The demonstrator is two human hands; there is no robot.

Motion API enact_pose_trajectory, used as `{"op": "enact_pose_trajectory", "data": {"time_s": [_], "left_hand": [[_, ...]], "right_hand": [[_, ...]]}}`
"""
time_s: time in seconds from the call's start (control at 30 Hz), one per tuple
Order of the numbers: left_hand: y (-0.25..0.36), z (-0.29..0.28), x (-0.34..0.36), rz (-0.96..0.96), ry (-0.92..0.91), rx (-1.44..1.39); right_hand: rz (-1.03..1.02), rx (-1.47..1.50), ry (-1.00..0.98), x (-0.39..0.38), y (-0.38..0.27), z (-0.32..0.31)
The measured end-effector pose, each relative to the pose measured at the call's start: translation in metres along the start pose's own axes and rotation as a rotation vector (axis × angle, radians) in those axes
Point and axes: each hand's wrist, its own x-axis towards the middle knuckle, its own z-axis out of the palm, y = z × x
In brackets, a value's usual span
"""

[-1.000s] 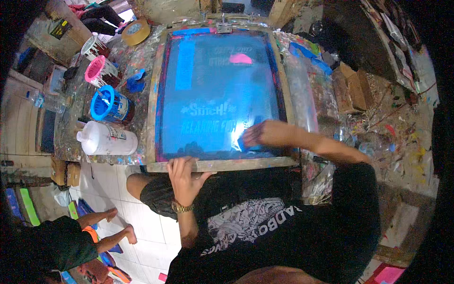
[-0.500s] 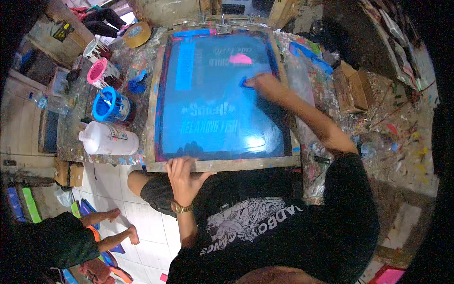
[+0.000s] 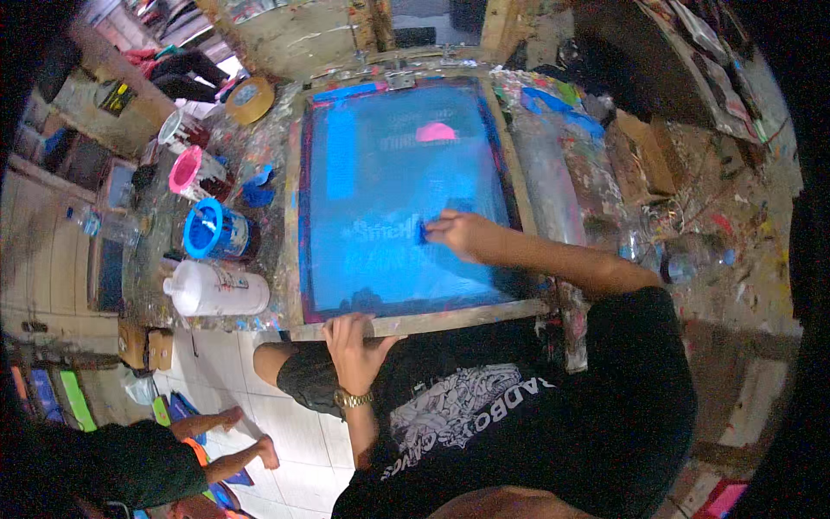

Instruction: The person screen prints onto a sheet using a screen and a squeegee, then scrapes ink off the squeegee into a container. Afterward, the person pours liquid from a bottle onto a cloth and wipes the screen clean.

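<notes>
In front of me lies a silk-screen frame (image 3: 432,324) with wooden rails and a blue mesh (image 3: 380,186). Pale lettering and a small pink patch (image 3: 437,131) show on the mesh. My right hand (image 3: 462,235) pinches a small blue wad (image 3: 423,232), seemingly a rag, against the mesh beside the larger lettering. The fingers hide part of the wad. My left hand (image 3: 354,348), below a gold-coloured wristwatch, grips the frame's near rail, fingers over the top and thumb along the near side.
Left of the frame stand a white bottle (image 3: 220,290), a blue paint tub (image 3: 212,229), a pink one (image 3: 194,173) and a white one (image 3: 181,131). Tape (image 3: 251,99) lies behind. A cardboard box (image 3: 644,156) is at right. Another person's hands (image 3: 251,437) show lower left.
My right hand has moved toward me and slightly left across the mesh with the blue wad, from near the pink patch to the larger lettering. My left hand stays on the rail. The view has shifted.
</notes>
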Motion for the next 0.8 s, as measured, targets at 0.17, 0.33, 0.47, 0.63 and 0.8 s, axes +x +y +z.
{"op": "enact_pose_trajectory", "data": {"time_s": [0.17, 0.33, 0.47, 0.63, 0.8], "left_hand": [[-0.012, 0.007, -0.010, -0.036, 0.008, 0.007], [-0.004, -0.032, 0.010, -0.064, 0.061, -0.229], [-0.074, -0.051, 0.007, -0.484, 0.743, -0.119], [-0.169, -0.052, 0.044, -0.372, 0.947, -0.043], [-0.182, -0.050, 0.064, -0.598, 0.795, -0.171]], "right_hand": [[0.605, 0.770, 0.124, -0.007, -0.020, -0.050], [0.799, 1.416, 0.608, -0.033, -0.022, -0.060], [0.859, 1.677, 0.630, -0.039, -0.027, -0.055], [0.767, 1.023, 0.629, -0.028, -0.037, -0.045], [0.675, 0.668, 0.501, -0.028, -0.050, -0.067]]}}
